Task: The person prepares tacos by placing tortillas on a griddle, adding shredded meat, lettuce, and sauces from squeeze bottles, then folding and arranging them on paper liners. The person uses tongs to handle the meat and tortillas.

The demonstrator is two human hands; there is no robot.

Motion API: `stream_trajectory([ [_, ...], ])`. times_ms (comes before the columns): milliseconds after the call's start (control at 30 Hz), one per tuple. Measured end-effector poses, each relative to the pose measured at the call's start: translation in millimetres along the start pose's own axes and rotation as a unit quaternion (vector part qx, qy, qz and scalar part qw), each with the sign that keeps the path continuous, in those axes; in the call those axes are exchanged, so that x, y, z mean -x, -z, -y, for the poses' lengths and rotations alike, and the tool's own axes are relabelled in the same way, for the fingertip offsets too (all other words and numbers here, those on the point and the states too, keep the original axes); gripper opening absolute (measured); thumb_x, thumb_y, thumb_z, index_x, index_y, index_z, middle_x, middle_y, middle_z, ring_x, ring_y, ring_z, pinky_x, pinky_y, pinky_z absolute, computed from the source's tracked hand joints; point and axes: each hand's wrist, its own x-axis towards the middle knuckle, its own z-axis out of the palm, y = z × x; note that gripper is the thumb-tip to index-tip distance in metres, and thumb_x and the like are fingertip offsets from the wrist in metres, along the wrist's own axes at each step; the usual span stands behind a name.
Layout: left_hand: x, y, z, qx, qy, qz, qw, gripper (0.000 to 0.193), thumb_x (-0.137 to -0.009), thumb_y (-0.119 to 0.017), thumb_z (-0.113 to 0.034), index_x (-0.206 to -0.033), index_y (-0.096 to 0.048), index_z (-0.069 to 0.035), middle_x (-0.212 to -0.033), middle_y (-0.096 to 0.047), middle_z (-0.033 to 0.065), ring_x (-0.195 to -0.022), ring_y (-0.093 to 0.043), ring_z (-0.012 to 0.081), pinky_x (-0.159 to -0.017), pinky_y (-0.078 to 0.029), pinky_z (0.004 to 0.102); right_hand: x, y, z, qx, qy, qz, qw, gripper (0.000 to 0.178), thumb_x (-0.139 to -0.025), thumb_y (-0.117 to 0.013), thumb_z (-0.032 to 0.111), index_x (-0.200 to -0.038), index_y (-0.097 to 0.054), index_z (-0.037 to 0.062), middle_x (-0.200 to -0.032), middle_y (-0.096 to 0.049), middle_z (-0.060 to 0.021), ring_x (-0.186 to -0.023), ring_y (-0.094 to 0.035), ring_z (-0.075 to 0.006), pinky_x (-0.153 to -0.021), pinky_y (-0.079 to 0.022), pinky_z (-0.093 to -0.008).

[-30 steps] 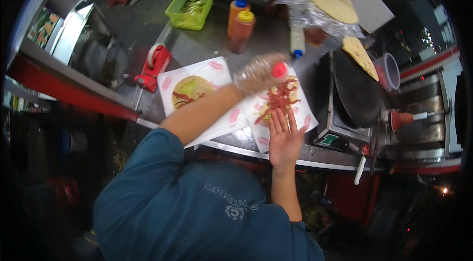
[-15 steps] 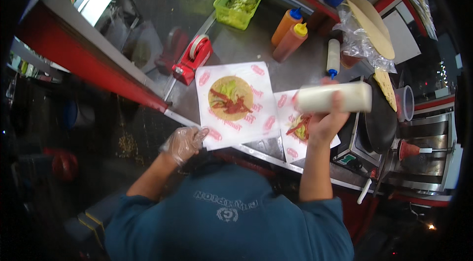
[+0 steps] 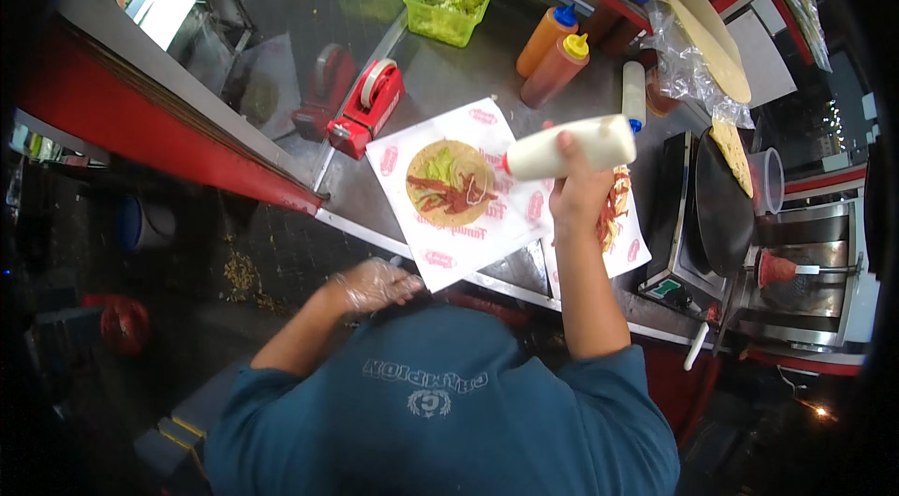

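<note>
My right hand point(image 3: 582, 189) grips a squeeze bottle point(image 3: 599, 142) of white sauce, lying nearly level in the air. Its red tip points left at a round flatbread point(image 3: 478, 164), where a thin white line shows. Shredded lettuce point(image 3: 436, 168) and reddish-brown strips of filling point(image 3: 448, 196) lie on that bread, on a printed white paper sheet point(image 3: 433, 251). Beside the sheet's near corner is my left hand point(image 3: 376, 286) in a clear plastic glove, fingers loosely stretched out and holding nothing. Partly behind my right arm, a second paper point(image 3: 629, 252) bears another filled flatbread point(image 3: 618, 206).
A red tape dispenser point(image 3: 367, 110) stands left of the paper. Behind are a green tub point(image 3: 453, 3) of shredded lettuce, orange point(image 3: 545, 44) and reddish point(image 3: 554, 73) sauce bottles, and another white bottle point(image 3: 633, 91). A dark round pan point(image 3: 723, 206) sits at the right.
The white sauce bottle has moved left, its red tip now over the flatbread's edge. The paper has turned, my left hand has come off its corner, and a white line shows on the filling.
</note>
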Motion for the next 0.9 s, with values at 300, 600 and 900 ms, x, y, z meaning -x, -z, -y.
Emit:
stream_trajectory([
  [300,20,26,-13,0.144,-0.007,0.016,0.989,0.042,-0.112,-0.057,-0.032,-0.132,-0.069,0.003,-0.11,-0.078,0.016,-0.1,-0.076,0.0208,-0.089,-0.061,0.0337,12,-30,-5,-0.015,-0.022,0.051,0.998,0.045,-0.088,-0.081,-0.003,-0.125,-0.056,-0.0033,-0.113,-0.071,-0.0172,-0.107,-0.075,-0.0368,-0.097,-0.061,-0.0501],
  [600,15,8,-26,0.151,-0.065,-0.002,0.986,0.039,-0.113,-0.054,-0.027,-0.131,-0.066,0.006,-0.112,-0.078,0.0156,-0.102,-0.076,0.0214,-0.093,-0.06,0.0348,40,-46,-19,0.26,0.093,0.16,0.948,0.034,-0.089,-0.086,0.011,-0.116,-0.069,-0.001,-0.108,-0.077,-0.0129,-0.097,-0.075,-0.0204,-0.09,-0.059,-0.0366],
  [900,9,-4,-51,0.175,-0.08,0.026,0.981,0.042,-0.113,-0.055,-0.03,-0.136,-0.064,0.004,-0.116,-0.077,0.0154,-0.107,-0.074,0.0193,-0.098,-0.058,0.034,17,-34,-4,0.194,0.01,0.112,0.975,0.033,-0.087,-0.087,0.011,-0.114,-0.072,0.0009,-0.107,-0.079,-0.0108,-0.099,-0.075,-0.02,-0.092,-0.06,-0.0386],
])
